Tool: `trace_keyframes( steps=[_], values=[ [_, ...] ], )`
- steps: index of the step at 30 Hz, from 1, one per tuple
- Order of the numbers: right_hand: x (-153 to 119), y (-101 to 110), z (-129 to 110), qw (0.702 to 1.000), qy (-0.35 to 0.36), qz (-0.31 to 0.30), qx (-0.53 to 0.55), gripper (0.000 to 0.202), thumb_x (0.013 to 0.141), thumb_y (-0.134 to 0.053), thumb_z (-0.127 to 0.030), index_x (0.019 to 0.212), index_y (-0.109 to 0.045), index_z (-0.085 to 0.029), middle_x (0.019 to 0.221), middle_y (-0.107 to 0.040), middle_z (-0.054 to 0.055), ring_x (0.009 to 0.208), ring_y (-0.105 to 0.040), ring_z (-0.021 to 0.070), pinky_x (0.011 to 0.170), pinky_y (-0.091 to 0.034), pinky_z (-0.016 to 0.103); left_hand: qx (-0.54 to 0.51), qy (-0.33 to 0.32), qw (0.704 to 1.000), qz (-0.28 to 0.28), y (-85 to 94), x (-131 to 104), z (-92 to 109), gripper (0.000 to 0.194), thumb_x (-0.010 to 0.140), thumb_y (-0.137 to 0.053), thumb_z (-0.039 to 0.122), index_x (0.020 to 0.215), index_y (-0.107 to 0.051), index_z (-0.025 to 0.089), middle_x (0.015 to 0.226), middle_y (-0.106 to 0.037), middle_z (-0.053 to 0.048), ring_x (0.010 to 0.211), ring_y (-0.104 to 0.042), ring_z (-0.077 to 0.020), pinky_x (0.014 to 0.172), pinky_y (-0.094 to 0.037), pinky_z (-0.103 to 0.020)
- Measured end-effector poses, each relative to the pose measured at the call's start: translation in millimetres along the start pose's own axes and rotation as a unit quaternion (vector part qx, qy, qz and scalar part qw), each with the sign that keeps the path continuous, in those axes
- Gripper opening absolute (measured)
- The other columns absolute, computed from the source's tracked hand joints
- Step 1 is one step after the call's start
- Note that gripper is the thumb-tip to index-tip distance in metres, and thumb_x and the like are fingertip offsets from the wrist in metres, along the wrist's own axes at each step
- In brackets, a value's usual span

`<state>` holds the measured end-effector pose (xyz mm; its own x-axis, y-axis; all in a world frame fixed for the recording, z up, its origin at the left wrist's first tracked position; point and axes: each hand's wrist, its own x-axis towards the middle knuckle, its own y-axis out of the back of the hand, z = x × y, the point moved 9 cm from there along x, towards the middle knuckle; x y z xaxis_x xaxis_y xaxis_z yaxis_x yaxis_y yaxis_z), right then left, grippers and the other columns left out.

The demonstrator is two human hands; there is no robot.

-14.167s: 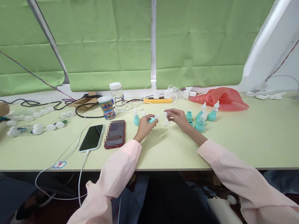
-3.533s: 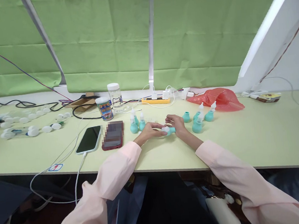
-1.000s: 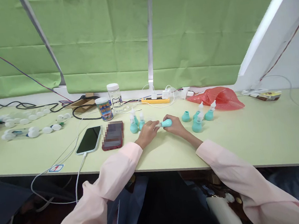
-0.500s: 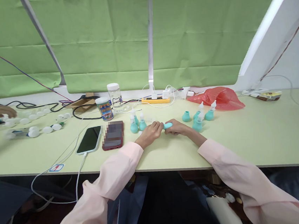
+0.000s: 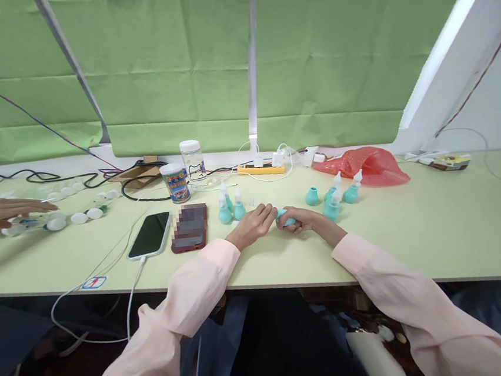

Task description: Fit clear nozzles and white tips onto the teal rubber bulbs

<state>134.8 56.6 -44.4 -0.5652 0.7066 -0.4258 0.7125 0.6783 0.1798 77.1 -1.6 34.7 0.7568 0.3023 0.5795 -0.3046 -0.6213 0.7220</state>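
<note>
My right hand (image 5: 298, 219) is wrapped round a teal rubber bulb (image 5: 284, 218), part of which shows between the fingers. Close against the bulb's neck is my left hand (image 5: 256, 221), its fingers pressed together; whatever they pinch is hidden. Several nasal aspirators, teal bulbs with clear tips, stand on both sides: one aspirator (image 5: 224, 214) and its neighbours beside my left hand, another aspirator (image 5: 331, 210) with more beyond my right wrist. A teal bulb without a tip (image 5: 311, 196) stands behind my right hand. Small clear pieces (image 5: 252, 201) lie behind my left hand.
Two phones, a white-edged phone (image 5: 150, 235) and a red-cased phone (image 5: 189, 229), lie at left. Behind them stand a printed can (image 5: 175, 183) and a clear jar (image 5: 193, 165). A power strip (image 5: 261, 169) and red plastic bag (image 5: 363, 166) lie at the back. A co-worker's hand (image 5: 11, 211) is far left.
My right hand has turned, with more of the teal bulb showing through its fingers. The left fingers have straightened a little. The co-worker's hand at far left has moved right and nearer.
</note>
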Motion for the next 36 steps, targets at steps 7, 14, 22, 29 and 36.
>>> trace_keyframes(
  steps=[7, 14, 22, 29, 36],
  values=[
    [5.8, 17.9, -3.7, 0.988, 0.051, 0.136, -0.043, 0.014, 0.052, -0.055, -0.019, 0.053, -0.041, -0.017, 0.034, -0.037, -0.007, 0.031, -0.031, 0.0043, 0.030, -0.025, 0.017, -0.163, 0.121, 0.979, 0.006, -20.0, -3.9, -30.1, 0.019, 0.080, -0.038, 0.014, 0.087, -0.055, 0.013, 0.080, -0.062, -0.008, 0.073, -0.057, -0.0139, 0.066, -0.046, -0.026],
    [-2.3, 21.7, -27.9, 0.967, 0.146, 0.188, -0.094, 0.009, 0.052, -0.057, -0.019, 0.054, -0.049, -0.014, 0.039, -0.048, -0.003, 0.035, -0.042, 0.0068, 0.033, -0.031, 0.018, -0.279, 0.236, 0.928, 0.070, -18.9, -9.5, -52.6, 0.018, 0.072, -0.050, 0.015, 0.087, -0.060, 0.016, 0.084, -0.064, -0.006, 0.072, -0.058, -0.0124, 0.066, -0.046, -0.025],
    [-22.5, 57.6, -44.7, 0.891, 0.258, 0.374, -0.011, 0.027, 0.056, -0.062, -0.039, 0.062, -0.053, -0.014, 0.052, -0.051, -0.001, 0.047, -0.048, 0.0089, 0.046, -0.043, 0.022, -0.187, 0.245, 0.942, 0.131, 0.6, -8.0, -65.9, 0.028, 0.076, -0.036, 0.010, 0.092, -0.059, 0.014, 0.092, -0.062, -0.007, 0.084, -0.054, -0.0133, 0.075, -0.043, -0.028],
    [-22.5, 70.3, -35.2, 0.878, 0.251, 0.407, 0.024, 0.037, 0.060, -0.057, -0.051, 0.066, -0.055, -0.014, 0.062, -0.057, 0.004, 0.051, -0.051, 0.0099, 0.048, -0.044, 0.022, -0.093, 0.284, 0.943, -0.148, -28.4, -12.5, -54.5, 0.034, 0.071, -0.045, 0.038, 0.077, -0.064, 0.011, 0.070, -0.061, -0.012, 0.068, -0.057, -0.0217, 0.061, -0.041, -0.031],
    [-27.4, 56.2, -46.7, 0.872, 0.291, 0.393, -0.040, 0.038, 0.057, -0.059, -0.051, 0.064, -0.050, -0.016, 0.051, -0.051, -0.001, 0.041, -0.043, 0.0072, 0.041, -0.037, 0.020, -0.101, 0.256, 0.924, -0.267, -43.3, -25.0, -55.1, 0.023, 0.057, -0.056, 0.029, 0.069, -0.063, 0.011, 0.066, -0.061, -0.014, 0.064, -0.057, -0.0261, 0.056, -0.040, -0.032]
  ],
)
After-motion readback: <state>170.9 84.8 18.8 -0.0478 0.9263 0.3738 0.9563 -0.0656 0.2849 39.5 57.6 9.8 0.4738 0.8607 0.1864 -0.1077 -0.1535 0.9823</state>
